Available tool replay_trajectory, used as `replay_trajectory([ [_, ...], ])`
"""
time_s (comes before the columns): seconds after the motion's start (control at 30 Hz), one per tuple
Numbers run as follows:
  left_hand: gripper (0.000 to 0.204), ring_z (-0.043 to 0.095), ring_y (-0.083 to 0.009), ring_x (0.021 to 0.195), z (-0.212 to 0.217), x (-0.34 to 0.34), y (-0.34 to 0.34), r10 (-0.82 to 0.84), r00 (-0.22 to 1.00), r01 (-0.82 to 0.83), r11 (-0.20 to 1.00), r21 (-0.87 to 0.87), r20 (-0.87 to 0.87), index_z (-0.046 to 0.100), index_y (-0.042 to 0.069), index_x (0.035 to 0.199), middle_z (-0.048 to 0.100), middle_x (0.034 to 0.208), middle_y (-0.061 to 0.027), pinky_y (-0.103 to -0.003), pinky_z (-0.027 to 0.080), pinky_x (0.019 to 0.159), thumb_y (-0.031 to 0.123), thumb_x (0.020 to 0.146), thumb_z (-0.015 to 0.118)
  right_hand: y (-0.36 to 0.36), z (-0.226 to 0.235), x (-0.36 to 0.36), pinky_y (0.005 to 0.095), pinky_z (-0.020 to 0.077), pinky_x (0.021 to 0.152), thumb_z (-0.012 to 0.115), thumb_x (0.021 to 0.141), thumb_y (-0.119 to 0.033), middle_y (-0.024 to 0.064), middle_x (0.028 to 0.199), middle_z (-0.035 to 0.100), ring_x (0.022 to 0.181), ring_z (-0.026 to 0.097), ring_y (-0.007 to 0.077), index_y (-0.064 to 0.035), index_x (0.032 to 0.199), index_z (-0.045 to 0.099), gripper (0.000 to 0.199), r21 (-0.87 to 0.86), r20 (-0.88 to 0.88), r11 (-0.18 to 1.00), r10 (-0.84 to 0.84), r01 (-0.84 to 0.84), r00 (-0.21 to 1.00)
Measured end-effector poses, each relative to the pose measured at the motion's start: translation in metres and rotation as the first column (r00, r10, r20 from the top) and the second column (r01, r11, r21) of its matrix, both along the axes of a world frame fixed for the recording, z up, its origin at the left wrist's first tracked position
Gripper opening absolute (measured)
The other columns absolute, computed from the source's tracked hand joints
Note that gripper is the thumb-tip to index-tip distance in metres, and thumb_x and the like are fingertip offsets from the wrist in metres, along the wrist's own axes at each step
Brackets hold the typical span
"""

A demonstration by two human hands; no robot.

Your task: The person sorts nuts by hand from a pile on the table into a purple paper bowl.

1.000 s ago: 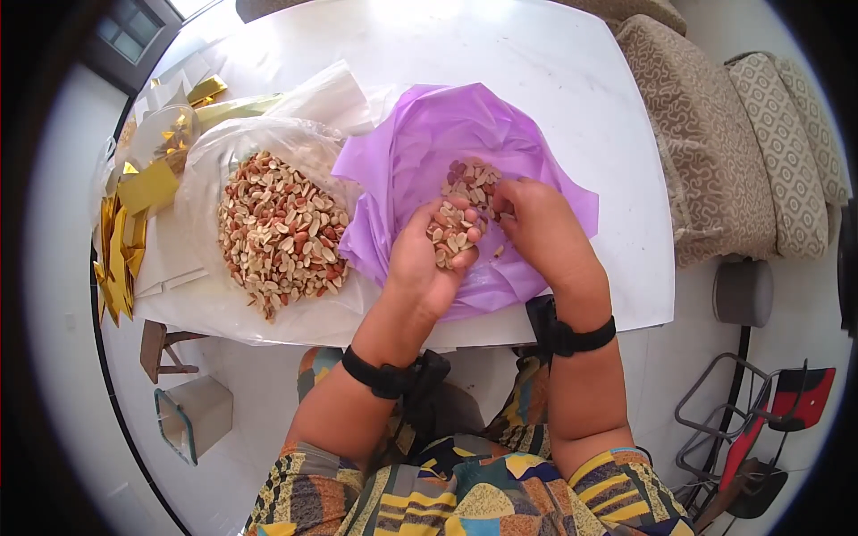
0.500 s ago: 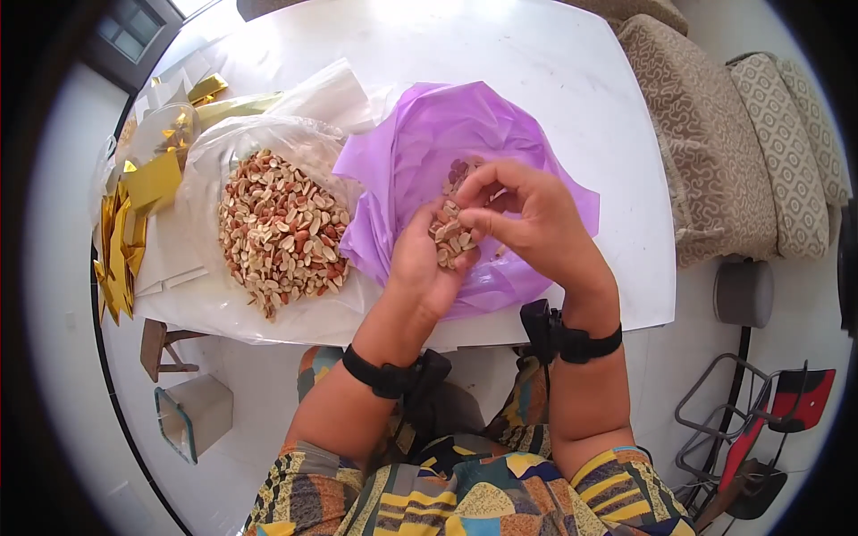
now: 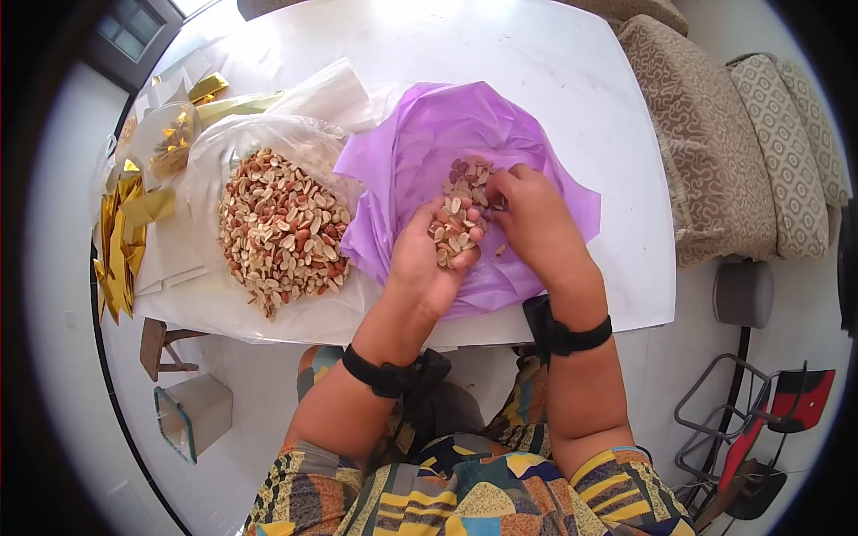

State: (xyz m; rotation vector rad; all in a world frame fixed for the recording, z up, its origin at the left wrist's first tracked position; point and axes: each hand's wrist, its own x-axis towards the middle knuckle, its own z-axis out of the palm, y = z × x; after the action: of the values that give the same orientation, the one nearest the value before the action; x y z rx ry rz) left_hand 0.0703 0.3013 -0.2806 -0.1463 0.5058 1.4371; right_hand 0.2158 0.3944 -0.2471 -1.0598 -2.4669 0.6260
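Note:
My left hand [image 3: 422,263] is cupped palm up around a small heap of peanuts [image 3: 453,234], many of them pale split halves and some with reddish skin. Beneath it spreads an opened purple plastic bag [image 3: 527,125], where more peanuts [image 3: 471,177] lie in a pile. Over that pile my right hand [image 3: 533,214] bends down with its fingers drawn together. Whatever is between those fingertips is hidden. To the left, a much larger mound of peanuts [image 3: 281,234] rests on a clear plastic bag [image 3: 210,134].
Gold foil pieces [image 3: 121,237] and a clear cup [image 3: 170,129] crowd the left end of the white table [image 3: 536,45]. Patterned cushioned seating [image 3: 706,152] stands at the right. On the floor are a bin [image 3: 195,415], a grey pot [image 3: 744,293] and a red-backed chair [image 3: 786,402].
My right hand has left the peanuts in my left palm and moved right and away from me, down to the pile in the purple bag. The left hand stays put.

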Motion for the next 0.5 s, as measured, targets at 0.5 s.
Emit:
replay_trajectory([
  [0.5, 0.029, 0.060, -0.0200, 0.078, 0.0010, 0.0002, -0.0004, -0.002, 0.999, 0.002, 1.000, -0.007, -0.046, 0.057, 0.001, 0.109, 0.061, 0.094, -0.0092, -0.024, 0.041, 0.046, 0.026, 0.105, 0.042, 0.0030, -0.0003, -0.0009, 0.0416, 0.0523, 0.077, 0.063, 0.080, 0.007, 0.0195, 0.092, 0.062, 0.087, 0.065, 0.0363, 0.0013, 0.093, 0.063, 0.014, -0.107, -0.110, 0.994, -0.016, 0.004, 0.994],
])
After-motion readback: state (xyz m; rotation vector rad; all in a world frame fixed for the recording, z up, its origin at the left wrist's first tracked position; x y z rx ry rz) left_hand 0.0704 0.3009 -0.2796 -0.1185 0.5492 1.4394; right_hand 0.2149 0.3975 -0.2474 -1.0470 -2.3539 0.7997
